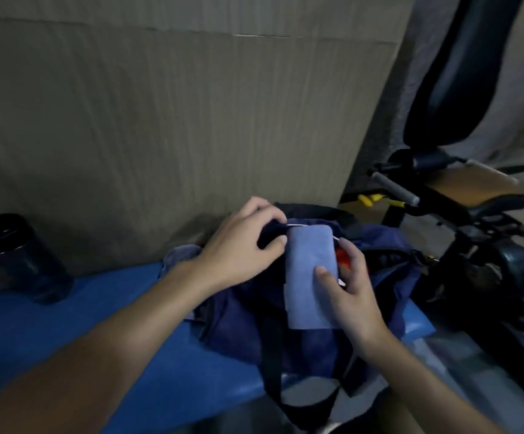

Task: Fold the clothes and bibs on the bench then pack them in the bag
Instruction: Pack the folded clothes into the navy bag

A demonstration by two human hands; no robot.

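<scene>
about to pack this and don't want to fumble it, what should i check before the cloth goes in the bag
1. Cloth folded: ok.
2. Right hand grip on cloth: ok, thumb on top.
3. Left hand holds bag rim open: ok.
4. Cloth over the opening: ok.
5. Room inside: cannot tell; red item already there.
6. Bench cleared: not ok, grey cloth lies beside bag.

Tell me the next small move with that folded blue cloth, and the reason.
Probably slide the folded cloth down into the bag. The right hand holds it, already folded, upright at the bag's mouth, and the left hand pinches the dark rim beside it, so the opening seems held ready.
</scene>
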